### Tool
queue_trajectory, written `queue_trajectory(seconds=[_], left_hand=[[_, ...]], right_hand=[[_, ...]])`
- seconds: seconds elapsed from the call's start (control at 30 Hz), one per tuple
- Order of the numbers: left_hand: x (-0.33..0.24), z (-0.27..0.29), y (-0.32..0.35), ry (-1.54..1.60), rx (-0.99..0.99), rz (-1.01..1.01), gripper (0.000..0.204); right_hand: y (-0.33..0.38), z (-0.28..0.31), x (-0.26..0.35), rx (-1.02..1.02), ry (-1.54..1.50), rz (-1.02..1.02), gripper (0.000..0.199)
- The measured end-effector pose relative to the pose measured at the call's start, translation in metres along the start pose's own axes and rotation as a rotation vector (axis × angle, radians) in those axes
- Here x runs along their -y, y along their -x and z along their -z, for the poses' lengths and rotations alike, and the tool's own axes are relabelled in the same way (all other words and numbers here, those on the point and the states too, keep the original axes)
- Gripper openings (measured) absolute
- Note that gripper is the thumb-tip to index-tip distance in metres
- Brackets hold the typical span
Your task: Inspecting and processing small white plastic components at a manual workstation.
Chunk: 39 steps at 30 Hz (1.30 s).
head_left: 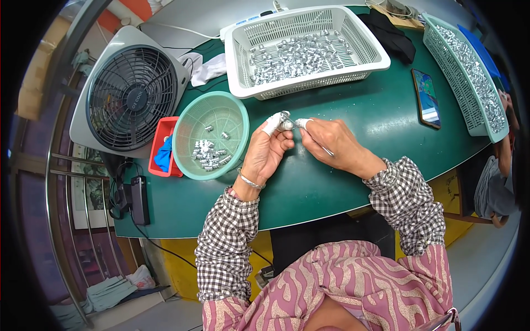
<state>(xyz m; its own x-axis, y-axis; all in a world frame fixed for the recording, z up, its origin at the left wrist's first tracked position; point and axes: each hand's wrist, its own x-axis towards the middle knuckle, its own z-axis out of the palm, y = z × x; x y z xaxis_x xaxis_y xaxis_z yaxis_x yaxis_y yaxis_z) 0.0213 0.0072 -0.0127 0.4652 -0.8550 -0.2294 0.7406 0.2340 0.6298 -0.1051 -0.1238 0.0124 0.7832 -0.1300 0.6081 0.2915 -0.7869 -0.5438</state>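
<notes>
My left hand (pixel 265 151) is closed at the fingertips on a small silvery metal part (pixel 285 116), mostly covered by the white-wrapped fingers. My right hand (pixel 338 142), with white wrapping on a fingertip, pinches a thin metal hand tool (pixel 328 151). Its shaft shows below the fingers, and its other end meets the part; the tip is too small to make out. Left of my left hand stands a round light-green colander (pixel 234 118) with several small silvery parts (pixel 210 157) at its bottom. Beyond my hands, a white plastic basket (pixel 314 82) holds many similar parts (pixel 301 54).
A large grey fan (pixel 135 99) stands at the left, near a red bin (pixel 160 140) with blue cloth (pixel 164 154). A black power adapter (pixel 139 199) lies at the left edge. On the right are a phone (pixel 426 99), another parts-filled green basket (pixel 450 74) and another person's arm (pixel 503 157).
</notes>
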Motion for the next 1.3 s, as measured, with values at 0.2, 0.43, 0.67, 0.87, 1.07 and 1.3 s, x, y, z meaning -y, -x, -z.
queue_trajectory(seconds=[0.2, 0.43, 0.67, 0.87, 1.07, 1.3], left_hand=[[-0.001, 0.0, 0.0, -0.019, 0.124, 0.098, 0.033], [-0.002, -0.01, 0.004, -0.114, 0.093, 0.083, 0.037], [0.0, -0.015, 0.006, -0.246, -0.006, 0.019, 0.037], [0.003, -0.019, 0.008, -0.282, -0.033, 0.001, 0.034], [0.01, -0.028, 0.009, -0.258, -0.029, -0.02, 0.033], [0.011, -0.027, 0.011, -0.078, -0.035, -0.01, 0.03]], right_hand=[[0.0, -0.003, -0.005, 0.027, -0.136, -0.039, 0.019], [0.002, -0.005, -0.003, 0.08, 0.097, 0.05, 0.016], [0.007, -0.016, 0.001, 0.209, 0.459, 0.143, 0.013], [0.008, -0.022, 0.004, 0.241, 0.458, 0.065, 0.012], [0.004, -0.025, -0.007, 0.092, 0.187, 0.016, 0.013], [0.003, -0.027, -0.012, 0.068, -0.049, -0.05, 0.013]])
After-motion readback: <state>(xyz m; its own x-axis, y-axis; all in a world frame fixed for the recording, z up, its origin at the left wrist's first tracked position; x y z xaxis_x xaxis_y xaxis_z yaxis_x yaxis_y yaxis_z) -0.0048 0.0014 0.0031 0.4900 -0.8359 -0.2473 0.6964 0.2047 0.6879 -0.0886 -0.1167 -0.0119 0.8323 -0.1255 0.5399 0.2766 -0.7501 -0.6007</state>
